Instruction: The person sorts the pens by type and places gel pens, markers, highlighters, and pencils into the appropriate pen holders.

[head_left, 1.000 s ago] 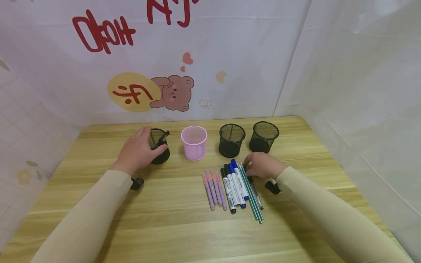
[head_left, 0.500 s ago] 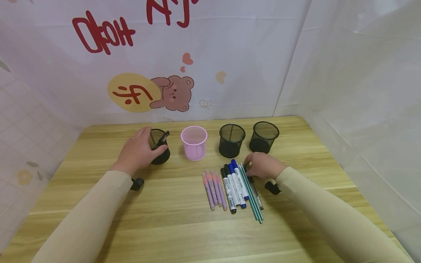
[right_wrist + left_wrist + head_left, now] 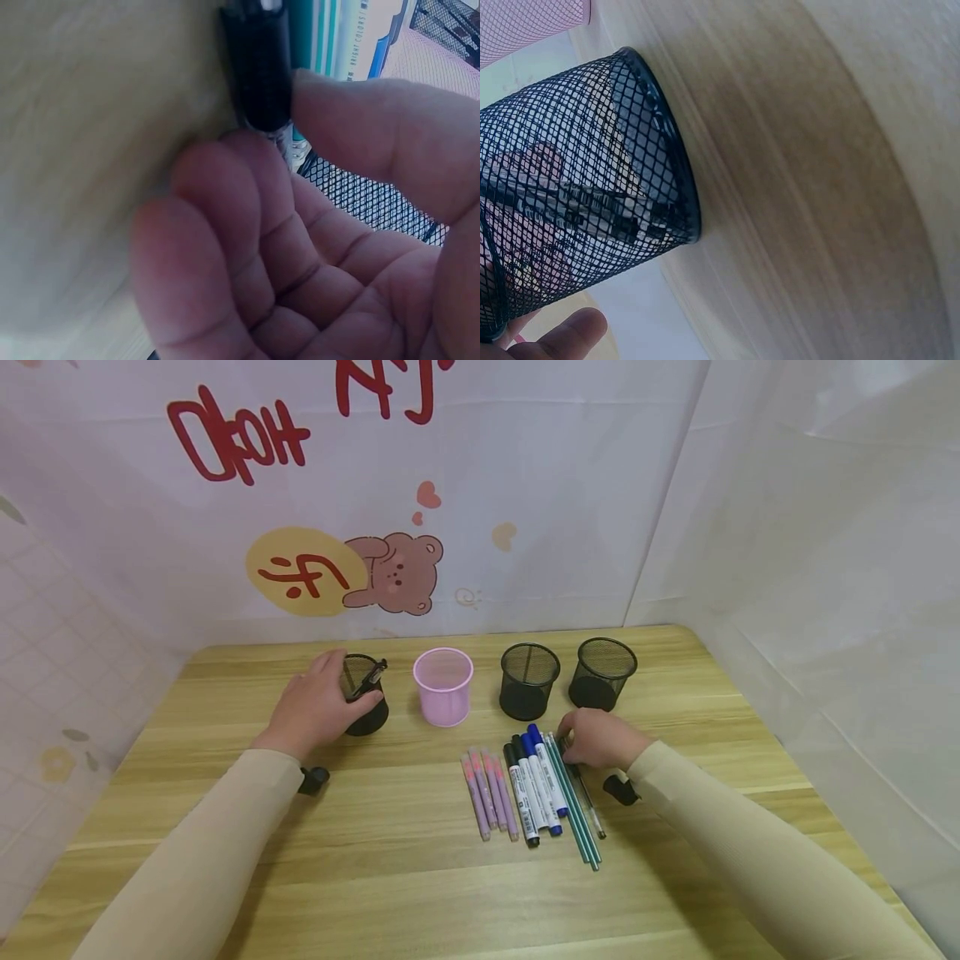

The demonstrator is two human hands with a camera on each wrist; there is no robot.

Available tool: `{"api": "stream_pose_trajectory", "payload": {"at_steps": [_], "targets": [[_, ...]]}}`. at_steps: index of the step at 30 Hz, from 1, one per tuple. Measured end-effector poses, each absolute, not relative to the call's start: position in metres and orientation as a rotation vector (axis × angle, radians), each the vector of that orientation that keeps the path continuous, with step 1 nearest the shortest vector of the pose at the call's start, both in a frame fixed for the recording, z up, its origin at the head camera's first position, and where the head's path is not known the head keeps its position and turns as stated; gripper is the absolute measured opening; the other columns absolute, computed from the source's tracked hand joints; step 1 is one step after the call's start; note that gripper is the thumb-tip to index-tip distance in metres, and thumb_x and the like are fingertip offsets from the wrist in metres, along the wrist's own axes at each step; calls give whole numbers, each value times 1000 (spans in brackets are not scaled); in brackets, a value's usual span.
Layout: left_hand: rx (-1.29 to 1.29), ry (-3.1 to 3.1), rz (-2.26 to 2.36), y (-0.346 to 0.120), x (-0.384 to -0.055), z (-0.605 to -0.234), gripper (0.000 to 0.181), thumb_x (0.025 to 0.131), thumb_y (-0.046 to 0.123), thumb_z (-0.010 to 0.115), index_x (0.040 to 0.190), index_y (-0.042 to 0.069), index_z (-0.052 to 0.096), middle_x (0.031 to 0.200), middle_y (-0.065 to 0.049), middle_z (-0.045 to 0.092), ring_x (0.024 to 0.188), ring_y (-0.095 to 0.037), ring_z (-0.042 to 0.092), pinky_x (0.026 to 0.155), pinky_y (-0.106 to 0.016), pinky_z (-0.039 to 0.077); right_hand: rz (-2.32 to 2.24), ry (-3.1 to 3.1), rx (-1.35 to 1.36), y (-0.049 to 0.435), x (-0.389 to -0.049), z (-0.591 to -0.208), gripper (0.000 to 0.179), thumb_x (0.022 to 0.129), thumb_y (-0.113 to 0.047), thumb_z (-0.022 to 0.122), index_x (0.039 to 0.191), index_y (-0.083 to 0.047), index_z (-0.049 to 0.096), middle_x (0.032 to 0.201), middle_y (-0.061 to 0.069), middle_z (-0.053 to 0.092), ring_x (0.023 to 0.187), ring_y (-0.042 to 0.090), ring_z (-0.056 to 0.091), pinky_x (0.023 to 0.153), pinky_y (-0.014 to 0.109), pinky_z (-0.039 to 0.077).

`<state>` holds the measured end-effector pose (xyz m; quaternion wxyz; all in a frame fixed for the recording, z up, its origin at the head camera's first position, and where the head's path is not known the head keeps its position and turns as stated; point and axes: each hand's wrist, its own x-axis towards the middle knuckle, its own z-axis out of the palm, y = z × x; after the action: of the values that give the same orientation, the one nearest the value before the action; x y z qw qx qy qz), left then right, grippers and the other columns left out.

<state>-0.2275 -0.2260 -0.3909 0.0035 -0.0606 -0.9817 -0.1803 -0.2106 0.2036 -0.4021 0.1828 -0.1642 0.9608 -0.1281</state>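
Note:
My left hand (image 3: pixel 311 706) holds the leftmost black mesh pen cup (image 3: pixel 367 722) at its side and rim, the thumb on the near side. Dark pens (image 3: pixel 371 677) lean inside that cup; they also show through the mesh in the left wrist view. My right hand (image 3: pixel 598 737) pinches a clear-barrelled pen (image 3: pixel 592 804) by its black upper end, between thumb and fingers. The pen lies close along the table, its lower end toward me. Directly left of it are slim teal pencils (image 3: pixel 576 810), which the right wrist view shows beside my thumb.
White markers (image 3: pixel 536 789) with blue or black caps lie left of the pencils, then several lilac pens (image 3: pixel 488 793). Behind them stand a pink mesh cup (image 3: pixel 444 703) and two black mesh cups, one in the middle (image 3: pixel 523 700) and one at right (image 3: pixel 594 692).
The lower end of the clear pen has swung slightly right, away from the teal pencils. My left hand and its cup have stayed in place.

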Motion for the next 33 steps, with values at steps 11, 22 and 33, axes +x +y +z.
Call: {"api": "stream_pose_trajectory", "payload": {"at_steps": [11, 22, 33], "targets": [[-200, -3069, -552, -226, -228, -393, 104, 95, 72, 56, 163, -1, 25, 168, -25, 29, 154, -46, 31, 122, -74, 23, -371, 2717, -452, 202, -207, -402, 32, 86, -10, 78, 117, -3, 75, 90, 4, 71, 78, 19, 60, 81, 38, 57], [-193, -3073, -554, -226, -228, -392, 103, 96, 69, 58, 163, -1, 25, 168, -25, 29, 155, -46, 30, 124, -74, 19, -362, 2719, -455, 202, -206, -400, 31, 85, -9, 76, 116, -4, 74, 87, 3, 70, 76, 18, 60, 76, 36, 55], [-195, -3064, -564, -226, -227, -392, 104, 95, 71, 57, 163, -1, 26, 168, -25, 30, 155, -45, 30, 123, -75, 19, -372, 2722, -402, 201, -207, -403, 37, 85, -7, 74, 121, -4, 71, 97, 7, 73, 77, 19, 59, 74, 33, 52]]}}
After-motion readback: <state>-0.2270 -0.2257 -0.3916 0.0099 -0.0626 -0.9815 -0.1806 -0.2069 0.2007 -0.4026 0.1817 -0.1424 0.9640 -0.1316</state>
